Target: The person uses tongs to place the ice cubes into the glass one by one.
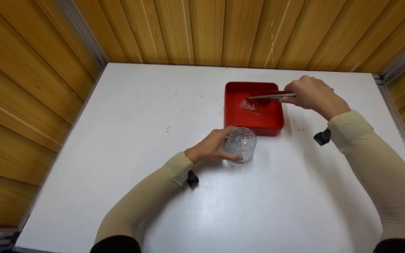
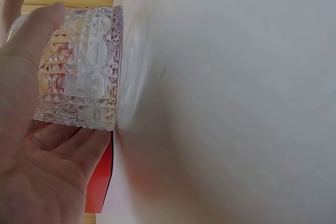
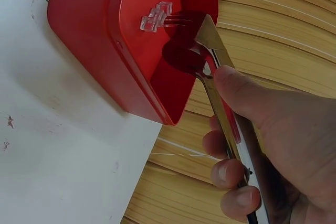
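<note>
My left hand (image 1: 215, 144) grips a clear cut-glass tumbler (image 1: 242, 144) from its left side, thumb in front, fingers curling behind. In the left wrist view the tumbler (image 2: 79, 72) stands at the white table surface. My right hand (image 1: 309, 93) holds metal serving tongs (image 3: 231, 114), one end shaped like a fork and the other like a spoon. The tongs' tips reach over the right wall into a red square box (image 1: 258, 121). Several clear cubes, like ice (image 3: 156, 17), lie in a small cluster on the box floor, close to the fork tines. The tines' contact with them is unclear.
A white table (image 1: 146, 116) carries the box and tumbler, with small dark marks scattered on it. Wood-panelled walls (image 1: 202, 31) rise at the back and sides. The box stands just behind the tumbler.
</note>
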### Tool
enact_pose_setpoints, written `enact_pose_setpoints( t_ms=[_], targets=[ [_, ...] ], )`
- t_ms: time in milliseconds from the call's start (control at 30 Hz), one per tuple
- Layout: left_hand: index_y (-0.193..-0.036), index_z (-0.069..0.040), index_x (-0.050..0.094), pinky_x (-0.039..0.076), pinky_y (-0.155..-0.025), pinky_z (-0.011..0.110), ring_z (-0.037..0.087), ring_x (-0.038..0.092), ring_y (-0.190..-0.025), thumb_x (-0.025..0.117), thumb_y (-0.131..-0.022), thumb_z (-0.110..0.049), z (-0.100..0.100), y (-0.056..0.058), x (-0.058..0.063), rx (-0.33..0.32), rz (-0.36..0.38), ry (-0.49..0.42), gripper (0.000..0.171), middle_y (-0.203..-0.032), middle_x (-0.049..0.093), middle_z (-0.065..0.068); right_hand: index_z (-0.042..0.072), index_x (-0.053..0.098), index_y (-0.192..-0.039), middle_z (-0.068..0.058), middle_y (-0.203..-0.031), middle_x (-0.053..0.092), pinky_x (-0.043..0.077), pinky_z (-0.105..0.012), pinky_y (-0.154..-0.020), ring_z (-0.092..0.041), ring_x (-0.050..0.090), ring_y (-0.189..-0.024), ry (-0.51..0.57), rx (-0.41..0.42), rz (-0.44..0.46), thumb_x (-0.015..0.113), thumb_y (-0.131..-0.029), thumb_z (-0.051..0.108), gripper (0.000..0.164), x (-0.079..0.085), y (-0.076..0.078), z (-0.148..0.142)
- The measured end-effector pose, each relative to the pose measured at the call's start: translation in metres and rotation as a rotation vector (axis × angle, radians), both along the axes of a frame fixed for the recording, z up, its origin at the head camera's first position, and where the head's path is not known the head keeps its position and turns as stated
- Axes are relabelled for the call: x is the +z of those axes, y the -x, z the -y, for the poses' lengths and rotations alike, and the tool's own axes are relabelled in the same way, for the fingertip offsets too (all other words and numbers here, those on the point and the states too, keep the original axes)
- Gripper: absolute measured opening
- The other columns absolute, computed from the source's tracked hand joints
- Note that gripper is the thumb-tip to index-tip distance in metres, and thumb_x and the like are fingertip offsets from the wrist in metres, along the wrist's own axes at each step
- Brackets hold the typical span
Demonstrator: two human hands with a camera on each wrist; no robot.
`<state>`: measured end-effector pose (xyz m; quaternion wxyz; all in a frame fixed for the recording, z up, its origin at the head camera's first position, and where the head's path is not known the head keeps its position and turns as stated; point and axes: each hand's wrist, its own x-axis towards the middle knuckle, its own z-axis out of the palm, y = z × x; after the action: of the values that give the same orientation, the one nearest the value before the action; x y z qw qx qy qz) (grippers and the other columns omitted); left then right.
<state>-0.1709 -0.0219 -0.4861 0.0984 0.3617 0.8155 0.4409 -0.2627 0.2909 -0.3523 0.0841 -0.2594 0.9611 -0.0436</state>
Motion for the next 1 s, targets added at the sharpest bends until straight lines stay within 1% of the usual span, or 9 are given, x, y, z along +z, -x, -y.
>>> enact_pose_setpoints(
  t_ms=[233, 333, 633, 733, 1000],
  targets=[
    [-0.142, -0.015, 0.052, 0.049, -0.099, 0.022, 0.007, 0.063, -0.113, 0.091, -0.075, -0.038, -0.001, 0.0, 0.0, 0.001, -0.025, -0.006, 0.081, -0.127, 0.068, -0.003, 0.004, 0.078, -0.109, -0.003, -0.076, 0.07, 0.046, -0.035, -0.056, -0.022, 0.057, -0.068, -0.022, -0.022, 0.019, 0.075, -0.095, 0.027, 0.027, -0.002, 0.004, 0.001],
    [-0.143, -0.016, 0.052, 0.049, -0.099, 0.022, 0.007, 0.063, -0.113, 0.091, -0.075, -0.039, -0.002, 0.001, 0.001, 0.003, -0.033, 0.002, 0.082, -0.127, 0.068, -0.003, 0.002, 0.078, -0.109, -0.004, -0.077, 0.07, 0.046, -0.035, -0.057, -0.022, 0.058, -0.069, -0.018, -0.026, 0.022, 0.076, -0.095, 0.027, 0.028, -0.004, 0.005, 0.001],
    [-0.144, -0.017, 0.05, 0.049, -0.1, 0.023, 0.007, 0.062, -0.113, 0.091, -0.076, -0.039, -0.003, -0.001, 0.002, 0.011, -0.005, 0.024, 0.083, -0.128, 0.067, -0.003, 0.001, 0.077, -0.11, -0.008, -0.083, 0.073, 0.047, -0.036, -0.059, -0.023, 0.057, -0.07, -0.013, -0.047, 0.056, 0.075, -0.095, 0.024, 0.028, -0.009, 0.009, 0.0],
    [-0.145, -0.017, 0.05, 0.049, -0.1, 0.022, 0.008, 0.062, -0.113, 0.091, -0.076, -0.04, -0.003, -0.001, 0.001, 0.012, -0.002, 0.029, 0.083, -0.128, 0.067, -0.003, 0.001, 0.078, -0.108, -0.006, -0.08, 0.072, 0.047, -0.036, -0.059, -0.023, 0.057, -0.07, -0.016, -0.046, 0.046, 0.075, -0.095, 0.024, 0.026, -0.01, 0.01, -0.001],
    [-0.145, -0.018, 0.049, 0.049, -0.099, 0.022, 0.008, 0.062, -0.113, 0.091, -0.076, -0.04, -0.002, -0.001, 0.001, 0.01, -0.006, 0.026, 0.084, -0.129, 0.067, -0.003, 0.002, 0.078, -0.106, -0.005, -0.076, 0.069, 0.046, -0.035, -0.058, -0.024, 0.056, -0.069, -0.026, -0.069, 0.061, 0.075, -0.096, 0.025, 0.025, -0.009, 0.013, 0.002]
  ],
)
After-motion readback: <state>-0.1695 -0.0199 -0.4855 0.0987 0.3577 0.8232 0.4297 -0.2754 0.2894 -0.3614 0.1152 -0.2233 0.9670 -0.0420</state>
